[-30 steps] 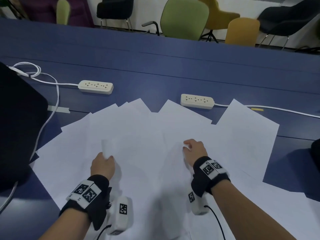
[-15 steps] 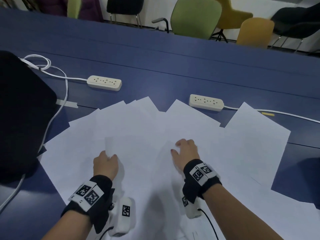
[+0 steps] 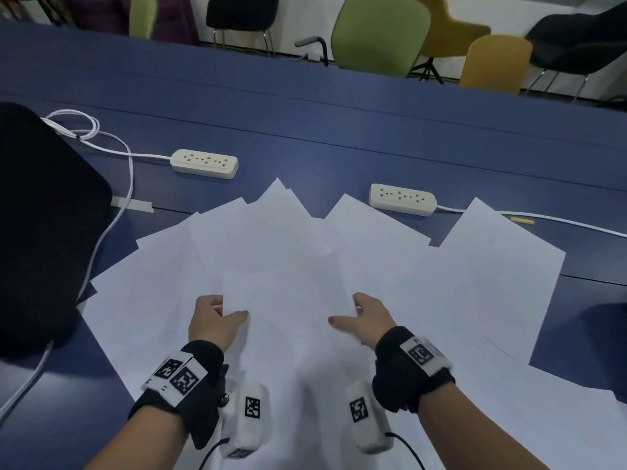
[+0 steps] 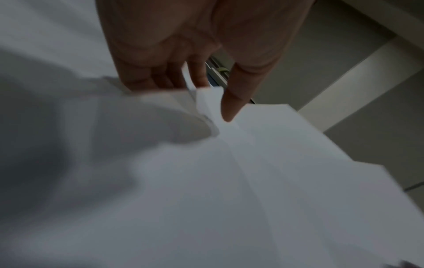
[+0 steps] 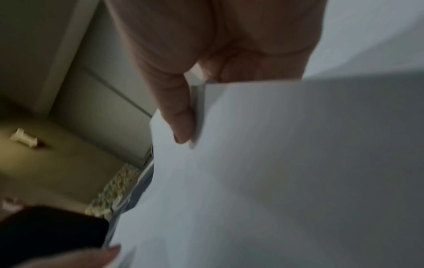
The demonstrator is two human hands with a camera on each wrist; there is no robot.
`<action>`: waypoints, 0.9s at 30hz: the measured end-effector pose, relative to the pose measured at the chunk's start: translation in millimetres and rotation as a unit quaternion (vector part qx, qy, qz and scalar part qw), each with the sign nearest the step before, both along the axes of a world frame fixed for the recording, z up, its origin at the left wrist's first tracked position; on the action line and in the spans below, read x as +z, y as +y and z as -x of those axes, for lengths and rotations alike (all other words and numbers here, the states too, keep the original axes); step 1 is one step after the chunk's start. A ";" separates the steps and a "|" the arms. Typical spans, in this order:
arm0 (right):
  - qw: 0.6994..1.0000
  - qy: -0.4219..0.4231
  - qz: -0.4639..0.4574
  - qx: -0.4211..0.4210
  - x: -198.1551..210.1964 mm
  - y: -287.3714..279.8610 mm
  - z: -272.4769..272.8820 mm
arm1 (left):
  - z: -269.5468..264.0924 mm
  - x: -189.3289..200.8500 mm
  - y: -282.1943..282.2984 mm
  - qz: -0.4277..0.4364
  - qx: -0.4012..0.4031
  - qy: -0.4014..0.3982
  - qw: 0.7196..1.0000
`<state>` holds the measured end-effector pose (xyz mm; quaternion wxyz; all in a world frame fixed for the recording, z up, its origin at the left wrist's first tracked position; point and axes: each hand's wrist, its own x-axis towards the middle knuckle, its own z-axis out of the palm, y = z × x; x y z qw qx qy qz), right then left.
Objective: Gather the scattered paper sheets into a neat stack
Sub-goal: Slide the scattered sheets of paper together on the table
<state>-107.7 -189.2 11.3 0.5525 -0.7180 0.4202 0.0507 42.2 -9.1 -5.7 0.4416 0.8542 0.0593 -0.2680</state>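
Note:
Several white paper sheets [image 3: 492,266] lie fanned and overlapping across the blue table [image 3: 339,130]. In front of me, both hands hold a small bundle of sheets [image 3: 288,293] lifted off the spread. My left hand [image 3: 220,317] pinches its left edge, thumb on top and fingers underneath. In the left wrist view, the left hand [image 4: 206,101] grips several layered sheet edges [image 4: 263,163]. My right hand [image 3: 359,317] pinches the right edge. The right wrist view shows the right hand [image 5: 190,112] with its thumb on the sheet [image 5: 275,145] and its fingers hidden behind.
Two cream power strips [image 3: 204,163] [image 3: 402,199] with white cables lie just beyond the papers. A large black object [image 3: 40,232] sits at the left edge. A small yellow bit [image 3: 522,220] lies far right. Chairs [image 3: 380,32] stand past the table.
My right hand left the flat paper and took the right edge of the bundle. The bundle now stands raised between both hands, which have spread apart.

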 end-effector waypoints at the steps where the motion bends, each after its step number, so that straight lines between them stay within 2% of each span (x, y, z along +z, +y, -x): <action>1: 0.999 -0.022 -0.015 -0.020 2.0 1.0 7.9 | 0.9 -1.0 2.1 0.001 -0.013 0.005 1.000; 5: 0.995 -0.040 -0.075 -0.059 1.6 8.9 43.3 | 10.5 2.6 5.0 0.016 -0.035 0.014 0.999; 9: 0.993 0.011 -0.111 -0.026 -3.1 23.4 72.1 | 18.8 4.5 4.8 0.011 -0.017 -0.003 1.000; 13: 0.976 -0.041 -0.178 -0.121 3.4 30.4 78.2 | 24.8 6.9 1.1 0.011 -0.033 -0.031 0.999; 17: 0.963 -0.023 -0.250 -0.099 7.0 41.4 82.9 | 29.4 10.9 0.2 0.032 0.029 -0.068 0.997; 19: 0.959 -0.011 -0.265 -0.099 7.5 47.6 85.0 | 30.5 7.9 1.6 0.031 0.033 -0.071 0.996; 21: 0.965 -0.021 -0.240 -0.106 4.4 53.0 84.2 | 34.6 5.1 1.2 0.021 -0.013 -0.060 0.998; 23: 0.981 -0.029 -0.160 -0.104 0.0 57.9 81.9 | 36.0 3.6 3.1 0.021 -0.060 -0.055 0.996; 25: 0.990 -0.020 -0.078 -0.119 -5.1 58.9 81.3 | 29.5 5.6 12.1 0.015 -0.067 -0.080 0.994; 27: 0.987 -0.015 -0.024 -0.159 -6.5 53.1 85.9 | 15.7 5.8 31.9 -0.069 -0.058 -0.115 0.989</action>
